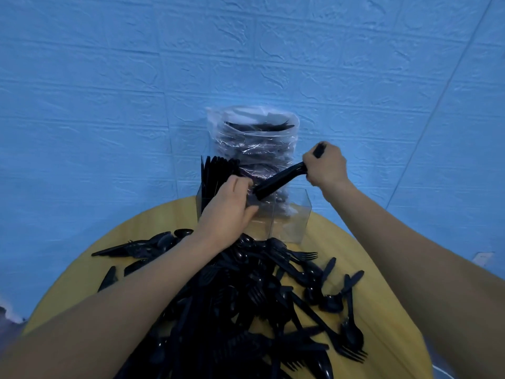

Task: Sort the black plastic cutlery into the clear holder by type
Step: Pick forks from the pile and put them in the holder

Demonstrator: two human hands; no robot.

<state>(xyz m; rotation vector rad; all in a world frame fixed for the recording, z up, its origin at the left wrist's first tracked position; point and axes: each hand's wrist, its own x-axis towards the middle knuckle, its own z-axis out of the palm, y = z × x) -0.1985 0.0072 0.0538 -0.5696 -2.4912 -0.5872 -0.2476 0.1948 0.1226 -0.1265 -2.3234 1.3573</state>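
Observation:
A big heap of black plastic cutlery [246, 302], forks, spoons and knives mixed, covers the round yellow table [352, 250]. The clear holder [296, 214] stands at the table's far edge. Its left compartment holds upright black knives [216, 173]; its right compartment looks empty. My right hand [325, 165] grips a stacked bundle of black cutlery [278, 180], slanted down to the left above the holder. My left hand [229, 209] is over the holder's middle, with its fingertips touching the bundle's lower end.
A clear plastic bag [254, 143] filled with more black cutlery stands behind the holder against the blue textured wall. Loose knives and spoons [142, 250] lie at the table's left side, and forks reach toward its right edge.

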